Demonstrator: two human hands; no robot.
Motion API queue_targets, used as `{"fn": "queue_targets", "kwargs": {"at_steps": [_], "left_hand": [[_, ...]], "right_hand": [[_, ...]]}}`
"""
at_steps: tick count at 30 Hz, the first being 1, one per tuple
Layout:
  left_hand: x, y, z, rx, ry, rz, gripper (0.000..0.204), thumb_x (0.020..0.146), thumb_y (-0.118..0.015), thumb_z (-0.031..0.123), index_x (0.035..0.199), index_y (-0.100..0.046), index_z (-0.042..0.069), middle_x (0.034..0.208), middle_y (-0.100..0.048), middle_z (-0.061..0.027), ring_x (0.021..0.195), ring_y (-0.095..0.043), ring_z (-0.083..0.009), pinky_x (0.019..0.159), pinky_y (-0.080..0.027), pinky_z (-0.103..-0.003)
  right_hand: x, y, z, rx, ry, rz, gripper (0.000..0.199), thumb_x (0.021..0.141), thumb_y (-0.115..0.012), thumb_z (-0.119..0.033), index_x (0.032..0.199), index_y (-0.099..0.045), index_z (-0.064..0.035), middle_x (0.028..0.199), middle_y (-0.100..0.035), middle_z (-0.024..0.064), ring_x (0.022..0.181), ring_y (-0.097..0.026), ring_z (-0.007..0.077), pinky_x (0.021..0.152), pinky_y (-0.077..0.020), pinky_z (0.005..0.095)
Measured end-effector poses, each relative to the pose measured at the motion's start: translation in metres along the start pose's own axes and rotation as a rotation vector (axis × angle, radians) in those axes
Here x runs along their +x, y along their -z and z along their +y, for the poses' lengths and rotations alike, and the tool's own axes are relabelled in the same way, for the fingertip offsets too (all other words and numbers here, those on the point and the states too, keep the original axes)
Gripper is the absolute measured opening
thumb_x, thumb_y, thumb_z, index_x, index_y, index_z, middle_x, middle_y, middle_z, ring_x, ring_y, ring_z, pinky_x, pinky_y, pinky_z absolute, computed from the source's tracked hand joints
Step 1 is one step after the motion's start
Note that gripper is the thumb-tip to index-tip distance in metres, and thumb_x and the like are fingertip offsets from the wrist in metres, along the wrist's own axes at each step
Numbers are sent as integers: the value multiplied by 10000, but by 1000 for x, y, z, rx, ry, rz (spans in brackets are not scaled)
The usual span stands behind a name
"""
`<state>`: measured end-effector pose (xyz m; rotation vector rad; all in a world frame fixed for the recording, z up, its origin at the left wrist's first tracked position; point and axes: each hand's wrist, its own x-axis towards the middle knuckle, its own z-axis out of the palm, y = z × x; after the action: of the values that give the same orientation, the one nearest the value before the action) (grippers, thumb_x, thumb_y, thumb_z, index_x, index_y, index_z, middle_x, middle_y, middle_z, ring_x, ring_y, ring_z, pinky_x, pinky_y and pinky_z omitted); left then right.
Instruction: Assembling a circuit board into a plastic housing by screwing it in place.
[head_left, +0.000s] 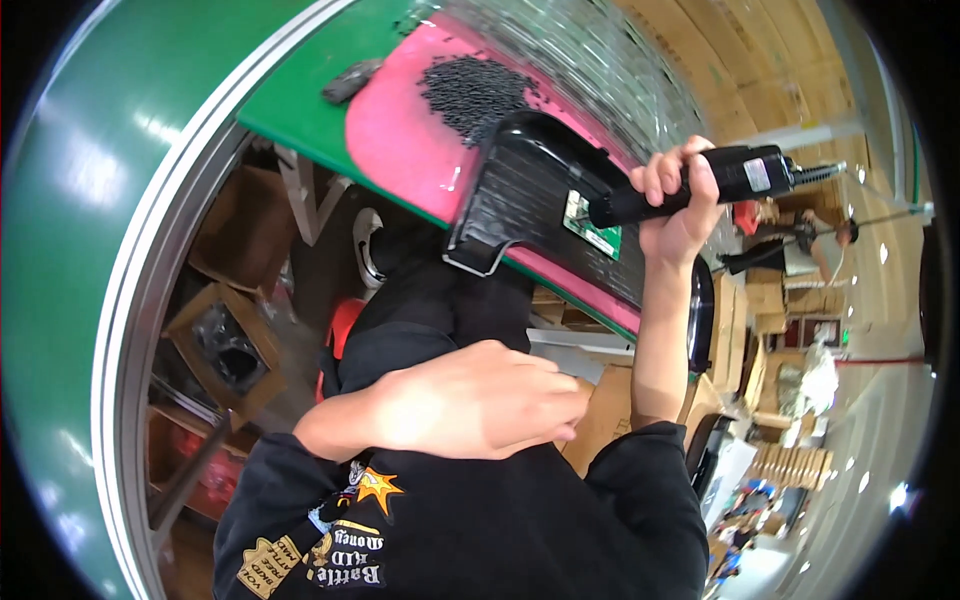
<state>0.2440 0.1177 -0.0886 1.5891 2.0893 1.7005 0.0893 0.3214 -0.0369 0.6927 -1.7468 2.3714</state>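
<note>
My right hand is wrapped round a black electric screwdriver, which lies nearly level with its cord running off to the right. Its tip end points down at a small green circuit board. That board lies inside a shallow black plastic casing with a rounded rim, and whether the bit touches a screw is hidden. In front of my body, my left hand is closed with its back facing up. Its fingers curl in, so anything within them is out of sight.
The casing rests across a pink mat on a green bench. A heap of small dark pieces sits beyond it, near clear plastic packaging. Open cardboard boxes stand below at left. Another person is far right.
</note>
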Motion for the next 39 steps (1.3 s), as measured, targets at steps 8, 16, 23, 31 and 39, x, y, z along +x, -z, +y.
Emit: {"fn": "queue_targets", "kwargs": {"at_steps": [8, 16, 23, 31, 39], "left_hand": [[7, 76, 4, 163, 174, -36, 165, 887, -684, 208, 889, -598, 67, 828, -594, -59, 788, -627, -252, 650, -529, -364], [98, 135, -40, 439, 292, -15, 79, 890, -649, 51, 898, -617, -21, 812, -627, -145, 743, -639, -327, 659, -497, -383], [175, 139, -97, 529, 345, -246, 114, 814, -679, 99, 853, -671, -7, 813, -672, -206, 811, -658, -409, 712, -524, -461], [170, 127, -138, 325, 266, -370, 199, 730, -746, 113, 881, -674, 5, 829, -687, -193, 831, -673, -388, 717, -540, -428], [163, 121, -126, 305, 125, -366, 155, 876, -699, 168, 907, -664, 20, 837, -667, -126, 777, -666, -338, 686, -530, -413]], "right_hand": [[2, 3, 5, 42, 59, -40, 132, 912, -590, -96, 993, -530, -11, 648, -506, 60, 499, -468, 141, 515, -438, 312], [-6, 12, 3, -80, 66, 0, 195, 874, -628, -122, 987, -492, -39, 633, -496, 44, 464, -437, 117, 447, -388, 286], [-10, 2, 12, -182, 41, 79, 289, 756, -720, 26, 989, -560, -34, 918, -590, 26, 837, -556, 96, 722, -471, 279], [-7, 8, 2, -81, 91, 96, 187, 799, -773, -110, 891, -629, -34, 769, -613, -3, 726, -543, 70, 675, -471, 273], [-1, 18, -31, 43, 204, 54, 280, 893, -638, -84, 1076, -428, -57, 694, -503, 45, 571, -500, 120, 538, -438, 279]]}}
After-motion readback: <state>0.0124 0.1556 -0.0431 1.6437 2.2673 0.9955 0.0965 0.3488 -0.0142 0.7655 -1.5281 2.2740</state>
